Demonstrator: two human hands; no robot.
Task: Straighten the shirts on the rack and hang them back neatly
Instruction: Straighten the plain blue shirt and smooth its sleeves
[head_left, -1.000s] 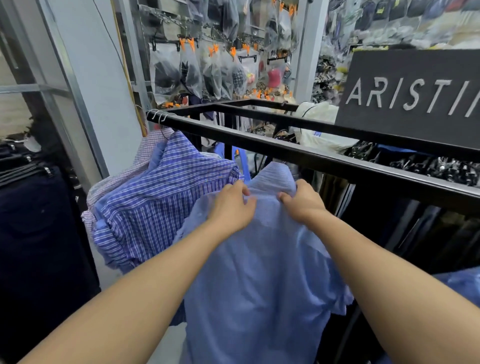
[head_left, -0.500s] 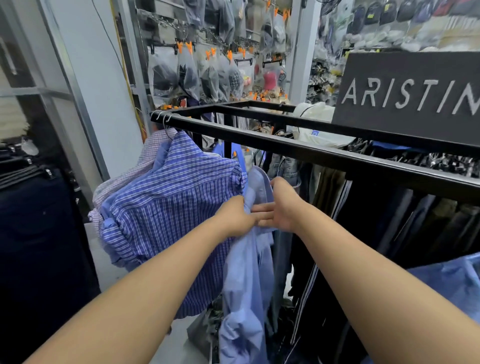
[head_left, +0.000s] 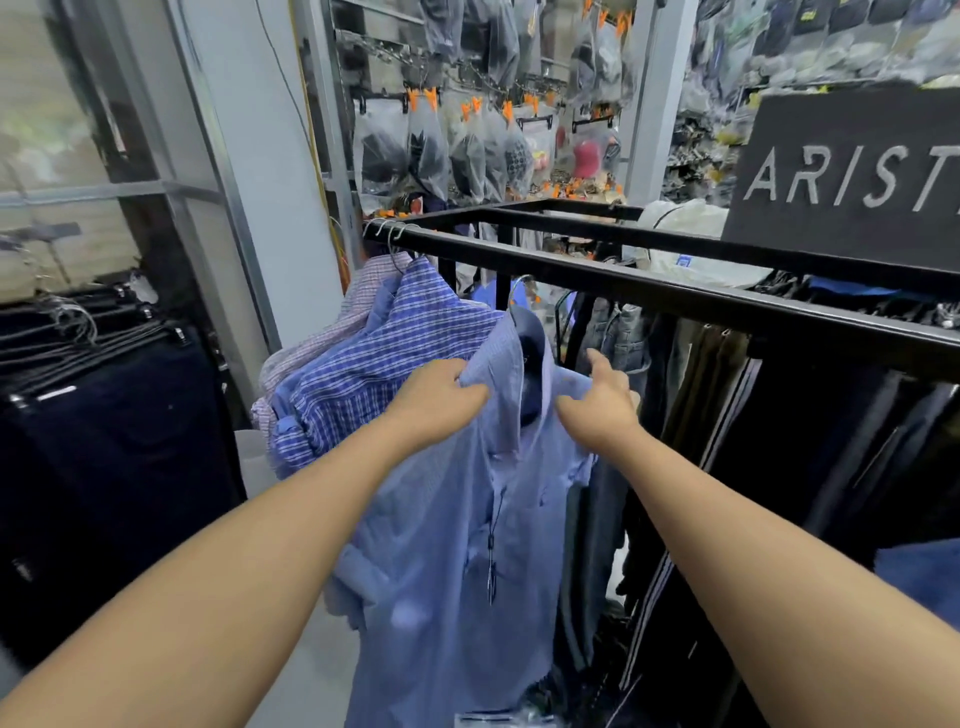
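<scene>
you're straightening the pale blue button-up shirt (head_left: 467, 519): left hand (head_left: 441, 400) grips its shoulder, right hand (head_left: 602, 408) touches it, fingers loosely open (next, level both shoulders).

Only one view, worn on the head. Looks forward and a bit down, out over both bare arms. Very close to the light blue shirt (head_left: 457, 519) in the middle of the frame, near enough for the left hand (head_left: 436, 400) and the right hand (head_left: 597, 410) to reach it. Faces the black rack (head_left: 649, 291), which runs from the middle to the right edge. Takes in a wide sweep, from dark clothes at far left to the dark sign (head_left: 841, 176) at upper right.
</scene>
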